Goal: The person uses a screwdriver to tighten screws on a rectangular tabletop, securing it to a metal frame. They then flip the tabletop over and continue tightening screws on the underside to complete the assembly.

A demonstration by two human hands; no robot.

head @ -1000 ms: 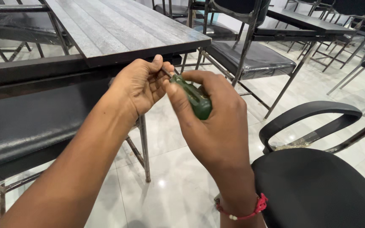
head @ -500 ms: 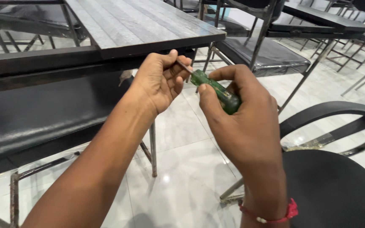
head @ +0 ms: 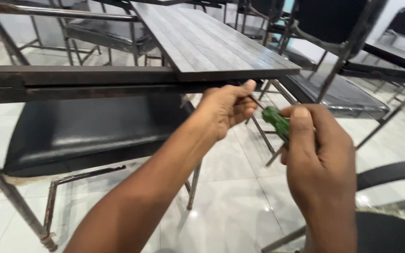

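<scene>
We have the right hand [head: 322,161] clenched round a screwdriver [head: 276,122]: green translucent plastic handle, faceted, glossy, held in the fist with the thumb laid along it. The thin metal shank runs up and left from the handle into the left hand [head: 226,108], whose fingertips [head: 249,86] pinch it near the tip, right under the bench [head: 202,42] edge. The tip itself is hidden by the fingers, so we cannot tell what it touches. The bench top is grey wood-grain laminate, flat, with a square front edge just above the left hand; a dark rusty steel rail [head: 85,82] runs under it to the left of both hands. Below the left forearm sits a chair seat [head: 85,131] in black padded vinyl, creased, on a worn tubular frame. Beyond the right hand is another black chair [head: 338,89] with thin metal legs; a curved black armrest [head: 390,171] lies just right of the right wrist. The floor [head: 230,206] is glossy pale tile, with open room beneath the hands and tight clearance above them.
</scene>
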